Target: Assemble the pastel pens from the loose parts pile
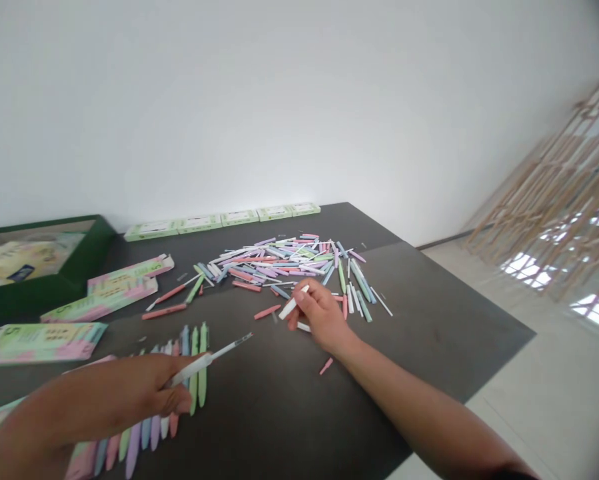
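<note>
My left hand (154, 387) pinches a white pen part with a thin refill (224, 348) jutting out toward the upper right. Under and beside it lies a row of assembled pens (202, 367) in green, blue, red, purple and white, partly hidden by the hand. At the near edge of a heap of loose pen parts (279, 260), my right hand (322, 313) is closed on a white pen barrel (292, 305). Close by on the table are a red barrel (268, 311) and a small pink piece (326, 366).
Printed pen packets (104, 298) lie on the left of the dark table (429, 320). A green-sided box (92, 247) with packets inside stands behind them. Several flat boxes (194, 224) line the wall. A wooden rack (564, 173) leans at the right, beyond the table edge.
</note>
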A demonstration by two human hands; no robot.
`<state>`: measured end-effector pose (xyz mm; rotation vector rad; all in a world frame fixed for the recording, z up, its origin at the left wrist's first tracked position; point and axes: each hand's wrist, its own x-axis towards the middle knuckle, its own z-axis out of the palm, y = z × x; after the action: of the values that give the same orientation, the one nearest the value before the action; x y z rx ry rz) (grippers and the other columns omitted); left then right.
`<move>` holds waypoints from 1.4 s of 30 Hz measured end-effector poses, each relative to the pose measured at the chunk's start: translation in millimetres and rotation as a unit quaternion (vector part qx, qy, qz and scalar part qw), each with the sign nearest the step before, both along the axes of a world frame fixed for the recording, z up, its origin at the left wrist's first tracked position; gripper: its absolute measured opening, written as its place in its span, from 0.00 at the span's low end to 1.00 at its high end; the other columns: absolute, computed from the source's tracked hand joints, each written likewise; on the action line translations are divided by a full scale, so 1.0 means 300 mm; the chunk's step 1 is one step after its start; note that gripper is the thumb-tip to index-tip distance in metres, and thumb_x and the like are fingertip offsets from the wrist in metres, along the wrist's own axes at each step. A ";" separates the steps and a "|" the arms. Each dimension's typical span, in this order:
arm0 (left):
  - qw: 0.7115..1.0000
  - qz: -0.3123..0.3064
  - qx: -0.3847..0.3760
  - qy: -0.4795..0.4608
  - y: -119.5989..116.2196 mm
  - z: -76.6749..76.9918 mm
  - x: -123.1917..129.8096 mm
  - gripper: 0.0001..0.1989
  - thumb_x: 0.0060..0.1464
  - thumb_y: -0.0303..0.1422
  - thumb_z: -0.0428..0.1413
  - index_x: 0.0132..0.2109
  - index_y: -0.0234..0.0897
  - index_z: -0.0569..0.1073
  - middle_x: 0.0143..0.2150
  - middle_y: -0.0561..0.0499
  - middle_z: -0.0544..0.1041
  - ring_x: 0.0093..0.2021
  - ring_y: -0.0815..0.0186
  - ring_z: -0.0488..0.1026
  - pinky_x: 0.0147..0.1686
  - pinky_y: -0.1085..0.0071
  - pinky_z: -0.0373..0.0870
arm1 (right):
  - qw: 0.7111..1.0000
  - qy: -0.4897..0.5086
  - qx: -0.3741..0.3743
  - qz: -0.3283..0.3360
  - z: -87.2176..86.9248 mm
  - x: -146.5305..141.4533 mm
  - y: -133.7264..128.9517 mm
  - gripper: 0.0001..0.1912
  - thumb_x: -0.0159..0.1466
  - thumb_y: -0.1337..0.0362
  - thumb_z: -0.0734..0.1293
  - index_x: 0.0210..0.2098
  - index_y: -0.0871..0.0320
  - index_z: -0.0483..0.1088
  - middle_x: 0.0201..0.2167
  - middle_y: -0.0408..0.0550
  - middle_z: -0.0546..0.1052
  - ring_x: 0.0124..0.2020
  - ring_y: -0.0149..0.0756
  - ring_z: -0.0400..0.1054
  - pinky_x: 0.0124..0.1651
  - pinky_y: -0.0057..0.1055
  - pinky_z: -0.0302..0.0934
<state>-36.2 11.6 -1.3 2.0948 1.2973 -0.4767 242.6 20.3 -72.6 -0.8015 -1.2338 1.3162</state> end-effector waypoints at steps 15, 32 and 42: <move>0.996 -0.032 -0.073 -0.031 -0.019 0.075 0.058 0.14 0.53 0.39 0.46 0.38 0.38 0.73 0.34 0.53 0.77 0.34 0.63 0.73 0.32 0.75 0.64 | 0.764 -0.610 0.205 0.046 -0.070 -0.004 0.024 0.09 0.65 0.63 0.56 0.42 0.58 0.64 0.32 0.49 0.74 0.32 0.35 0.67 0.32 0.27 0.49; 0.997 -0.042 -0.050 -0.033 -0.025 0.074 0.057 0.15 0.53 0.40 0.46 0.37 0.39 0.74 0.33 0.53 0.77 0.34 0.62 0.73 0.32 0.74 0.64 | 0.784 -0.589 0.194 0.043 -0.080 -0.007 0.037 0.10 0.65 0.62 0.58 0.38 0.59 0.67 0.33 0.51 0.74 0.34 0.36 0.67 0.33 0.28 0.50; 0.999 -0.030 -0.039 -0.024 -0.023 0.060 0.046 0.13 0.53 0.40 0.47 0.37 0.39 0.72 0.32 0.54 0.78 0.32 0.64 0.73 0.29 0.74 0.63 | 0.777 -0.587 0.219 0.060 -0.122 -0.027 0.040 0.08 0.63 0.63 0.59 0.34 0.60 0.67 0.36 0.52 0.75 0.36 0.36 0.66 0.35 0.29 0.52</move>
<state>-22.3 4.7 16.7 2.0722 1.1737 -0.4927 234.4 32.2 -109.1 -1.2496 -2.4852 0.4355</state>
